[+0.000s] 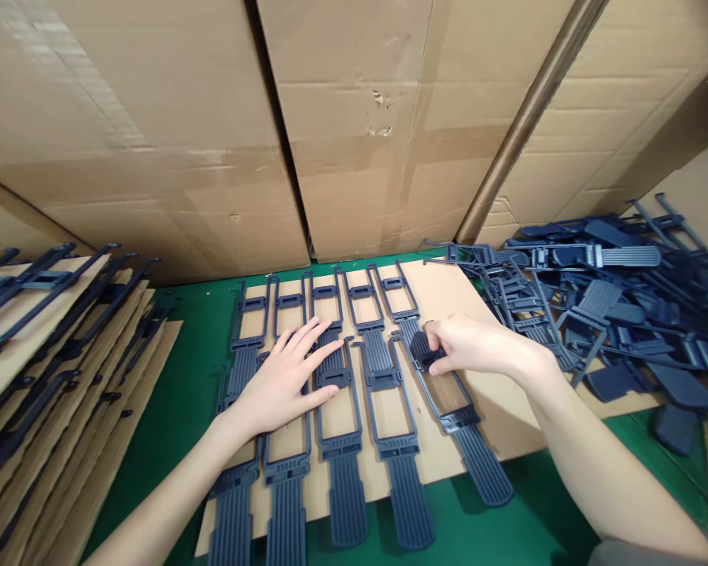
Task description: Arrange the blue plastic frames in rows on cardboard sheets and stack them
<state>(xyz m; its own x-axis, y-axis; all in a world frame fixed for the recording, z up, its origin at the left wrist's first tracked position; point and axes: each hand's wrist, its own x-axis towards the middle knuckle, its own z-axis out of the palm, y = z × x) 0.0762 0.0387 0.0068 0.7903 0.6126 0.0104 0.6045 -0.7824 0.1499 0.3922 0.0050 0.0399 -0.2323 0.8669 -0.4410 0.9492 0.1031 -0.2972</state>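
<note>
Diagonally, one dark bracket [459,418], ribbed end [484,465] pointing near-right, within the right hand's [473,342] pinch; left hand [280,384] outspread over others [348,501].

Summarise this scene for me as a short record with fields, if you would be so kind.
Surface: green table
On it: cardboard sheet
Parts: ten dark parts on the sheet, two rows of five
Left hand: palm down, spread over the rows
Right hand: fingers at the far end of the near row's rightmost part; grip unclear
Right side: jumbled pile of parts
Left side: stack of cardboard layers and parts
Behind: taped cardboard
</note>
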